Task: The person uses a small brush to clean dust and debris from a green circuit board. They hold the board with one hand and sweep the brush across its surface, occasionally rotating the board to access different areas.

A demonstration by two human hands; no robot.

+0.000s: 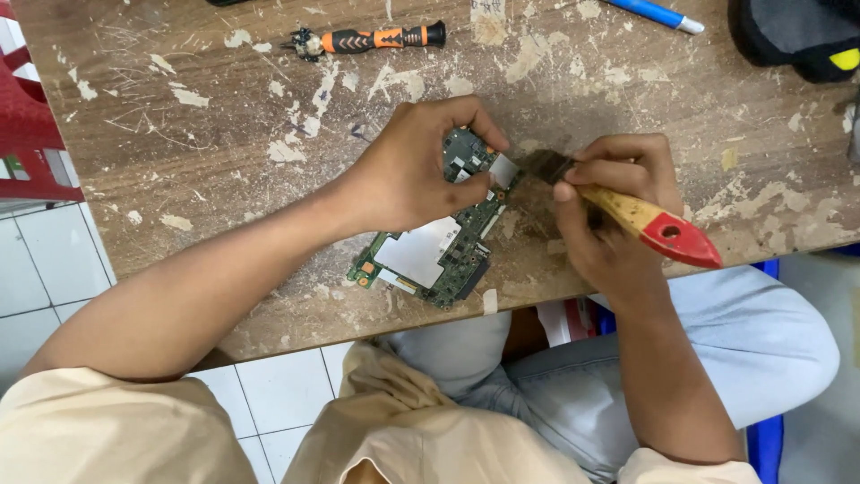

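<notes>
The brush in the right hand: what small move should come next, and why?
Probably a short sweep of the brush across the upper end of the circuit board, away from the body. Its dark bristles already sit at the small metal shield there, the left hand pins the board to the wooden table, and the right hand grips the handle.

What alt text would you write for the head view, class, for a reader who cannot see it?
Seen from above, a left hand holds a green circuit board on a worn wooden table while the right hand brushes it with a small paintbrush. An orange and black screwdriver lies at the far edge.
</notes>
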